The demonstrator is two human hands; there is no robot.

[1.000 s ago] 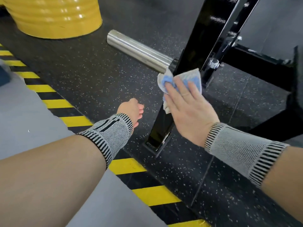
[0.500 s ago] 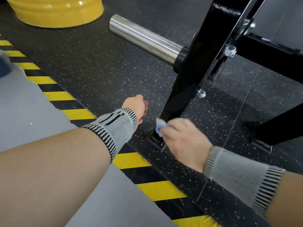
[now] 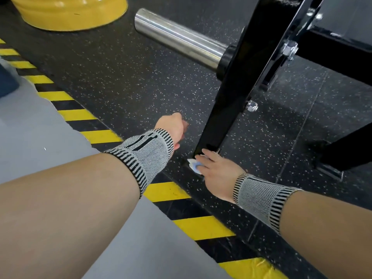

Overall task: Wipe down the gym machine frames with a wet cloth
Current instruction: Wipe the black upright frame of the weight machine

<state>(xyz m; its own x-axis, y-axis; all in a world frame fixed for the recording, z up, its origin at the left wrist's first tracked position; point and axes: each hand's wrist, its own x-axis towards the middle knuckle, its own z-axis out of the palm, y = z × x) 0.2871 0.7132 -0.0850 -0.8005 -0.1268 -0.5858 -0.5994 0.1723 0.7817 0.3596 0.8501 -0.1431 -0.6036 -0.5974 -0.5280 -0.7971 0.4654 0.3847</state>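
Your right hand [image 3: 218, 174] is at the foot of the black frame post [image 3: 239, 83], where the post meets the speckled rubber floor [image 3: 120, 81]. The wet cloth [image 3: 195, 165] is bunched under that hand, a small blue-and-white fold showing at the thumb side, touching the base of the post; your fingers [image 3: 209, 155] lie over the cloth and press it against the metal, and whether the hidden thumb pinches it cannot be told. Your left hand [image 3: 173, 127] hangs just beside the post on its left, apart from it, fingers loosely curled and holding nothing. In my judgement, the step in hand is the wipe of this upright at its lowest point, so the front face of the post looks to be covered down to the floor. The next move calls for fresh surface: the side faces of the post, the bolts [image 3: 252, 106] on its right edge, the chrome sleeve [image 3: 177, 38] projecting to the left, and the black cross-members [image 3: 342, 51] behind. You should refold the cloth to a clean face before lifting away, since its underside has been against the floor joint and could carry grit. Note the hazard striping [image 3: 167, 191] and the yellow stack [image 3: 68, 11] at upper left; neither is part of the frame work.
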